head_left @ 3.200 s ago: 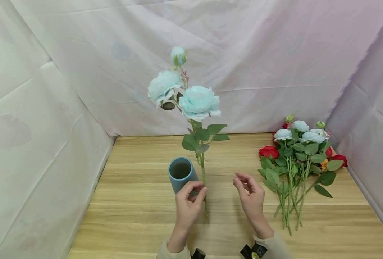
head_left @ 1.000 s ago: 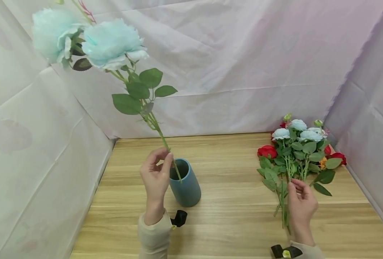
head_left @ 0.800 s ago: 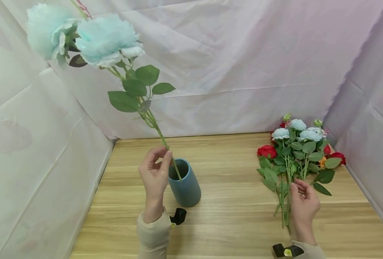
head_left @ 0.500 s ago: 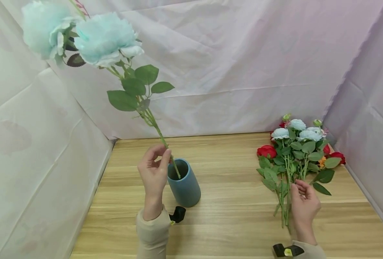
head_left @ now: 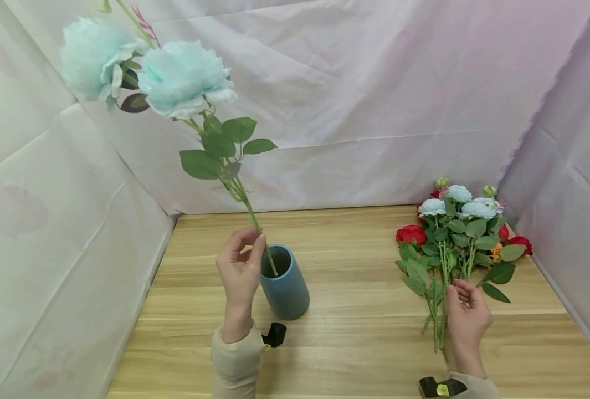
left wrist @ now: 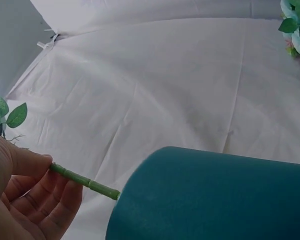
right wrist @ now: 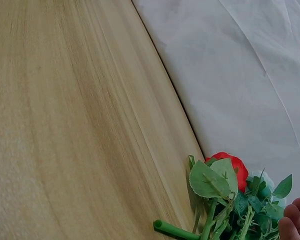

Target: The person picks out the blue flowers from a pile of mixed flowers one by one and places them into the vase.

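In the head view, my left hand (head_left: pixel 240 271) pinches the stem of a pale blue artificial rose (head_left: pixel 182 80) between thumb and fingers. The flower leans to the left, its heads high above the table. Its bare lower end meets the mouth of a blue vase (head_left: pixel 287 293); the left wrist view shows the stem tip (left wrist: pixel 107 191) at the vase's rim. How far it is inside, I cannot tell. My right hand (head_left: pixel 468 321), fingers loosely curled, lies beside the stems of a flower pile (head_left: pixel 466 241). Nothing shows between its fingers; only fingertips appear in the right wrist view.
The pile holds several pale blue and red flowers and an orange one (head_left: pixel 496 252), stems pointing toward me. One cut stem end (right wrist: pixel 175 230) shows in the right wrist view. Pale cloth (head_left: pixel 364 111) encloses the wooden table (head_left: pixel 354 354) at the back and sides.
My left hand has carried the rose from the vase's right to its left, tilting it. My right hand has moved right to the pile. Lately the rose has dipped slightly.
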`<state>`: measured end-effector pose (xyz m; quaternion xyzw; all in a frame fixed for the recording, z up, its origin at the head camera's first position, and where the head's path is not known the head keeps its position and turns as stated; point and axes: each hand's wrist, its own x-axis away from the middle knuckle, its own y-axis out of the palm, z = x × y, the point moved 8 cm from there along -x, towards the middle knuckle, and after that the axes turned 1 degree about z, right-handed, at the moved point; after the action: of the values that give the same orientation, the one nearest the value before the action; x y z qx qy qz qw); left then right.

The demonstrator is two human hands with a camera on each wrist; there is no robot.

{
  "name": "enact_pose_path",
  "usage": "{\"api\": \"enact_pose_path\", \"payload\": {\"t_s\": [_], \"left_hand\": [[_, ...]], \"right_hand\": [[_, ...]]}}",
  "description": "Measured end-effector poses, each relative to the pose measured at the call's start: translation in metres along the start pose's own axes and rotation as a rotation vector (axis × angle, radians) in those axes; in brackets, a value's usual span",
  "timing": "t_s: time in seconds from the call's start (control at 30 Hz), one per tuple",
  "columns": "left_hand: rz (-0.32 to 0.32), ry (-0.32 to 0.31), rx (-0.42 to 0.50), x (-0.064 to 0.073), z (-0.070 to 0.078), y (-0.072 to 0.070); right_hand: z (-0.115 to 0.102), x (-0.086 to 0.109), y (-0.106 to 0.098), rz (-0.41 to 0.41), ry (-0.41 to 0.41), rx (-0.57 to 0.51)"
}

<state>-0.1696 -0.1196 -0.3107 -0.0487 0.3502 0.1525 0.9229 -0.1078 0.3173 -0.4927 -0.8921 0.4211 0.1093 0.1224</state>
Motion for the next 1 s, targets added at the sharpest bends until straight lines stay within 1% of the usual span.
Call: {"api": "enact_pose_path", "payload": {"t_s": [0.2,0.37,0.63,0.73,0.83,0.9,1.0], "left_hand": [[-0.002,-0.005,-0.028,0.004,-0.002,-0.001],[0.006,-0.014,-0.073,0.007,-0.004,-0.004],[0.012,-0.021,-0.062,0.012,-0.010,-0.006],[0.017,0.002,-0.076,0.013,-0.009,-0.006],[0.026,0.017,-0.111,0.015,-0.009,-0.007],[0.036,0.016,-0.139,0.016,-0.010,-0.008],[0.049,0.016,-0.182,0.018,-0.012,-0.008]], "right_hand": [[-0.013,0.003,0.001,0.000,-0.020,-0.021],[-0.013,0.003,0.001,0.003,-0.011,-0.015],[-0.015,0.003,0.002,-0.006,-0.017,-0.007],[-0.007,0.001,0.003,-0.011,-0.017,0.008],[0.009,-0.002,0.003,-0.013,-0.006,0.030],[0.018,-0.004,0.003,-0.017,0.003,0.053],[0.024,-0.005,0.004,-0.028,0.007,0.113]]}}
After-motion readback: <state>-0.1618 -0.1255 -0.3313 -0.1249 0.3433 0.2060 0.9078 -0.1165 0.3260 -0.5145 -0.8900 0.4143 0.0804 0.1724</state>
